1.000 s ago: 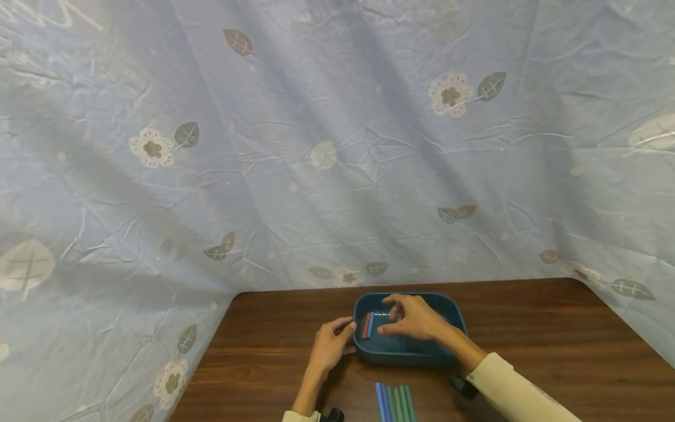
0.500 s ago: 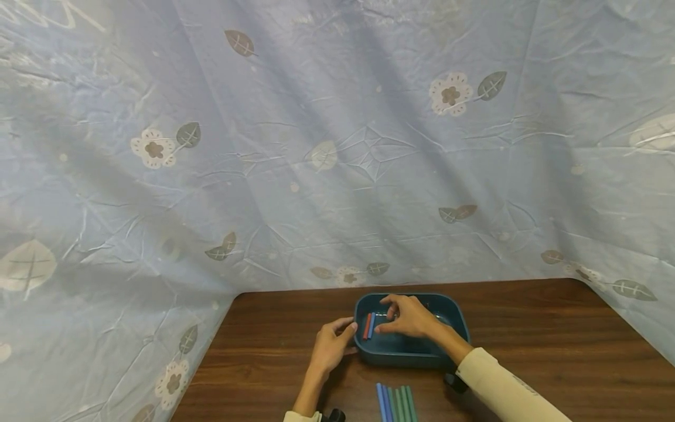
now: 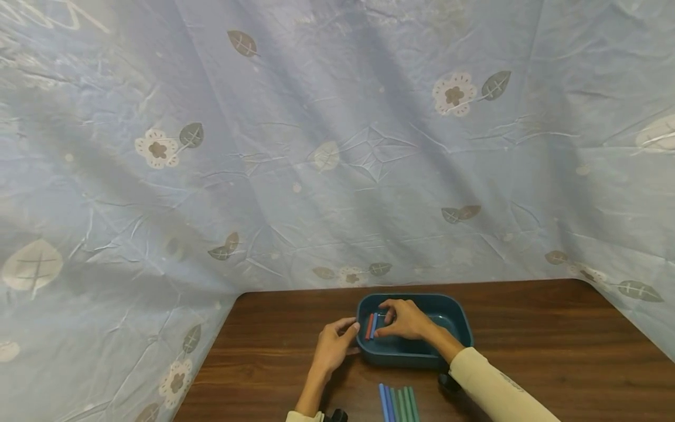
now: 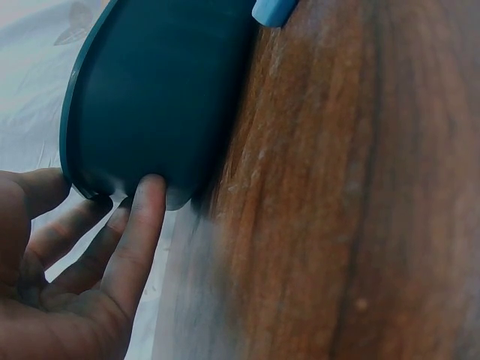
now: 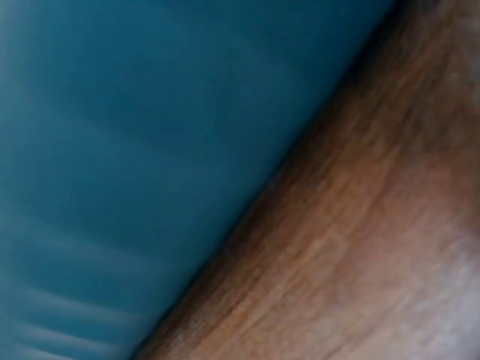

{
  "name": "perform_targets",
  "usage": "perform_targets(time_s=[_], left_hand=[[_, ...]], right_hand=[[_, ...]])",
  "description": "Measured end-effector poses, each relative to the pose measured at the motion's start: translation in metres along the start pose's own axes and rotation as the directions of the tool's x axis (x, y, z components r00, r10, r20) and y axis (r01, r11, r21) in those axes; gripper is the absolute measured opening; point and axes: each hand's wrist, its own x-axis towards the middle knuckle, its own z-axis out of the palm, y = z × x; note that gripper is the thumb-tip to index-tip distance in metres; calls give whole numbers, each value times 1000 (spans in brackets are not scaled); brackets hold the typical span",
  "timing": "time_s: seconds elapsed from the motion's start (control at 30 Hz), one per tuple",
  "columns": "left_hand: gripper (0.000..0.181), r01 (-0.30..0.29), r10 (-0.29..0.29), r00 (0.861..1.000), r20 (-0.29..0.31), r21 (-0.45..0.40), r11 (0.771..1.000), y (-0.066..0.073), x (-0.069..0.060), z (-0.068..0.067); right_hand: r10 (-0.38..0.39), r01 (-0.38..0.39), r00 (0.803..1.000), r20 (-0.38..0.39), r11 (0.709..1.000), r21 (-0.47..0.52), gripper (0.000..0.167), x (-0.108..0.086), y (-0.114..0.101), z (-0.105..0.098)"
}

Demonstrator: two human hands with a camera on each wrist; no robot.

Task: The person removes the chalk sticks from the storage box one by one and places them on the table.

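A dark teal rectangular plastic box stands on the wooden table. At its left end, my left hand holds the wall, thumb at the rim and fingers against the outside; the left wrist view shows those fingertips on the box. Inside lie a red stick and a blue stick, side by side at the left. Over the inside reaches my right hand, its thumb and forefinger bent and apart close to the blue stick. I see nothing between them. The right wrist view shows only blurred box wall and wood.
In front of the box, several blue and green sticks lie in a row on the table. Behind the table hangs a pale blue curtain with leaves and flowers. Black wrist cameras sit below both hands.
My right hand has moved slightly left, closer to the blue stick in the box. The left hand keeps its hold on the box, and the view has shifted a little.
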Motion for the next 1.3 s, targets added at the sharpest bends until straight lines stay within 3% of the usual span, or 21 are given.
perform_targets(time_s=[0.57,1.3], left_hand=[[42,-5,5,1000,3,7,1000,2,1,1],[45,20,-20,1000,10,18,1000,3,1,-2]], right_hand=[[78,-78,997,-3,994,-73,82,6,-2,11],[57,-57,998,-8,994,-90,77,5,-3,13]])
